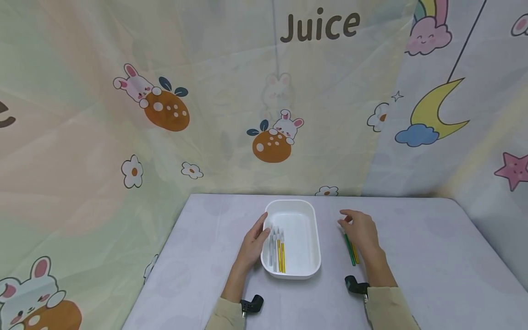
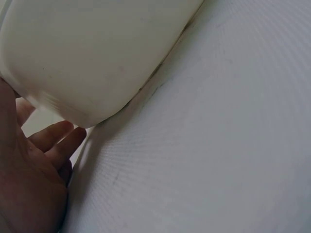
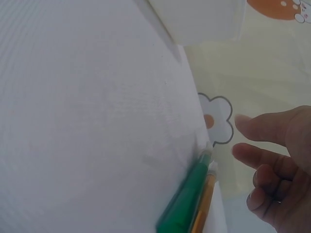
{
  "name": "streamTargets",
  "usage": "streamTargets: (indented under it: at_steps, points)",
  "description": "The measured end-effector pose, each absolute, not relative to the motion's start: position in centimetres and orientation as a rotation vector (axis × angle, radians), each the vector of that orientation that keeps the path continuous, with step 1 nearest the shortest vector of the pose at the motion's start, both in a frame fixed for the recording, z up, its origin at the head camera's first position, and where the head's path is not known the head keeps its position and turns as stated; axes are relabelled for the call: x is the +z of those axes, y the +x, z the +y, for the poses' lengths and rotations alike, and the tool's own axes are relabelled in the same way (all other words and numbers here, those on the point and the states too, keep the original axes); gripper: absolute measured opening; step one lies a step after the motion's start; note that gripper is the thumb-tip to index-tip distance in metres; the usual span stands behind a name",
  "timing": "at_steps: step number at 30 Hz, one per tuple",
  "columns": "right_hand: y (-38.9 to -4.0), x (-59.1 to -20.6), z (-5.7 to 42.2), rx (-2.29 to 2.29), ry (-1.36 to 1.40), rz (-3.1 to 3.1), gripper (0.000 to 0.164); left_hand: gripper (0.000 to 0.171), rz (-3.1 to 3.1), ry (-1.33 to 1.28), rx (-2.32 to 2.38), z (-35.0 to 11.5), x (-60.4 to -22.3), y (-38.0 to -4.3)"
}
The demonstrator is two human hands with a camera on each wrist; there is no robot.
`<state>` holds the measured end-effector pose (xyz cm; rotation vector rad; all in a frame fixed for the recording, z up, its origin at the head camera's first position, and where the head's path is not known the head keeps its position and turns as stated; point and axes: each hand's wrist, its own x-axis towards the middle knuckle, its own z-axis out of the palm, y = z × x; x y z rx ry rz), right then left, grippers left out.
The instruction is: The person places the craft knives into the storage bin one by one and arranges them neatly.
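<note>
A white rectangular tray [image 1: 298, 229] stands on the table, holding several slim pen-like sticks [image 1: 281, 256], grey and yellow, with pale tips, side by side along its left. My left hand [image 1: 250, 245] grips the tray's left side, its thumb at the rim; in the left wrist view its fingers [image 2: 65, 143] touch the outer wall. To the right of the tray, a green pen-like stick [image 1: 349, 250] and a yellow-orange one [image 1: 355, 254] lie on the cloth. My right hand [image 1: 363, 231] hovers by their far ends, with thumb and index finger apart and nothing between them.
A pale cloth covers the table [image 1: 437, 256]. Behind it hangs a printed curtain [image 1: 222, 114] with rabbits, flowers and a moon. Each wrist wears a small black camera, as on the right wrist [image 1: 355, 285].
</note>
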<state>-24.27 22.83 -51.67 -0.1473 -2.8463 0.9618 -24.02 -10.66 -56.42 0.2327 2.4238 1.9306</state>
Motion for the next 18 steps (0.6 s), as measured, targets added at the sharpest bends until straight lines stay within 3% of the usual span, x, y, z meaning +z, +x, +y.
streamTargets:
  at_steps: [18]
  points:
    - [-24.28, -52.32, 22.9, 0.901, -0.19, -2.971, 0.041, 0.053, 2.418, 0.255, 1.945, -10.69, -56.45, -24.03]
